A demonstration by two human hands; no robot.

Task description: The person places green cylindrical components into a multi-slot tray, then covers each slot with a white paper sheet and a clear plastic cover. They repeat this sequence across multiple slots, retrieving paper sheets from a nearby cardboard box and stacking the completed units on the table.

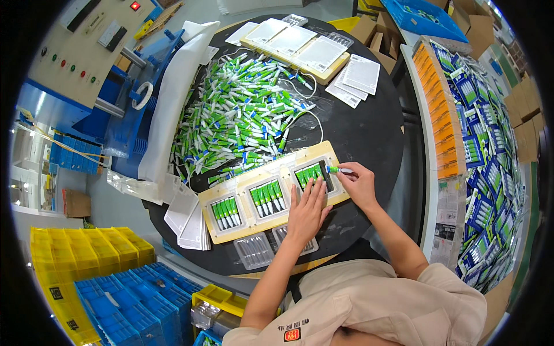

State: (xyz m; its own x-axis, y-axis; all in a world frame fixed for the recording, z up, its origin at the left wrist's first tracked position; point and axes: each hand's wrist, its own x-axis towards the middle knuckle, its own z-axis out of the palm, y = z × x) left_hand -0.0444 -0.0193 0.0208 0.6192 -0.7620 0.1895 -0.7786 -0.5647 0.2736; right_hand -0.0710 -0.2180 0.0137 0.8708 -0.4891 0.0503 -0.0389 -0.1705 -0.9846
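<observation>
A cream-coloured tray with three framed windows (235,185) lies tilted in front of me on the round black table. Small green tubes with white nozzles stand in rows in its left window (226,213) and middle window (268,198). Over the right window, my left hand (309,212) rests with its fingers stretched out, touching the green tubes (310,175) there and partly hiding them. Between the thumb and fingers of my right hand (359,183), a single green-and-white tube (339,169) with a blue end is pinched at the right window's edge.
A large heap of loose tubes (236,109) covers the table's far left. Beyond it lies a second tray (294,46) with white cards, and more cards (355,78) are beside it. Clear blister shells (254,251) sit before the near tray. Packed blister cards (485,173) fill the right side.
</observation>
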